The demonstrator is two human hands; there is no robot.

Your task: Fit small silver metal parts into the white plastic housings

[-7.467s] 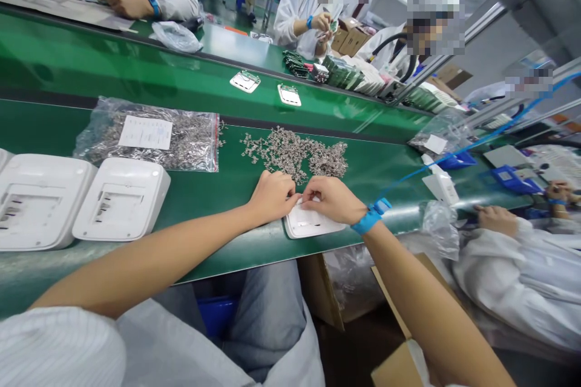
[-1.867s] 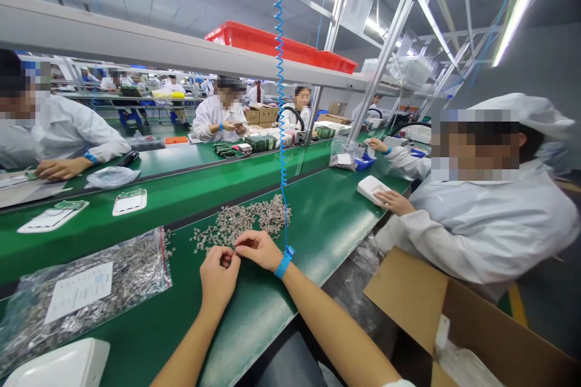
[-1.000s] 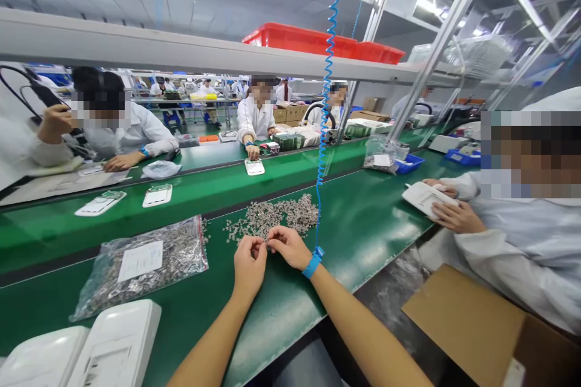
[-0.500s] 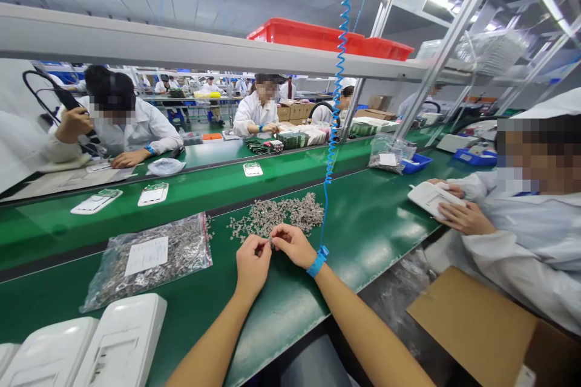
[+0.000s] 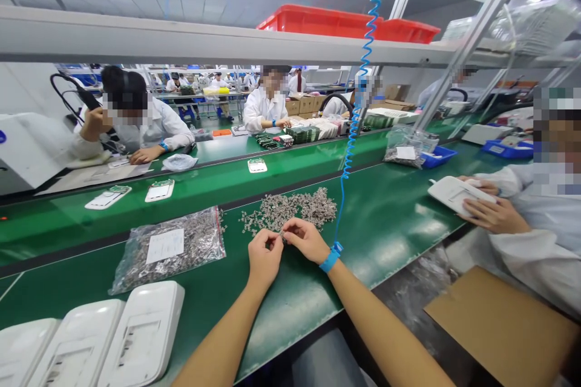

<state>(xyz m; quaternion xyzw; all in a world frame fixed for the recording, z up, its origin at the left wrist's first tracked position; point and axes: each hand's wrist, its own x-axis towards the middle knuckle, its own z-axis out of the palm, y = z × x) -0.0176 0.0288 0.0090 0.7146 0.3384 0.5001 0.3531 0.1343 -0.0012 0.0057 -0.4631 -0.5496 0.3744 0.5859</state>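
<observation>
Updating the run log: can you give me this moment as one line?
left hand: pinching small metal part | right hand: pinching same part | loose metal parts pile: just beyond hands | white housings: left

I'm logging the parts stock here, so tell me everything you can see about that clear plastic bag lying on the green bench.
The clear plastic bag lies flat on the green bench, above the white housings and to the left of the person's left hand. It is crinkled, glossy and packed with small grey metal parts. A white paper label sits at its middle; its print is unreadable. No hand touches it.
</observation>
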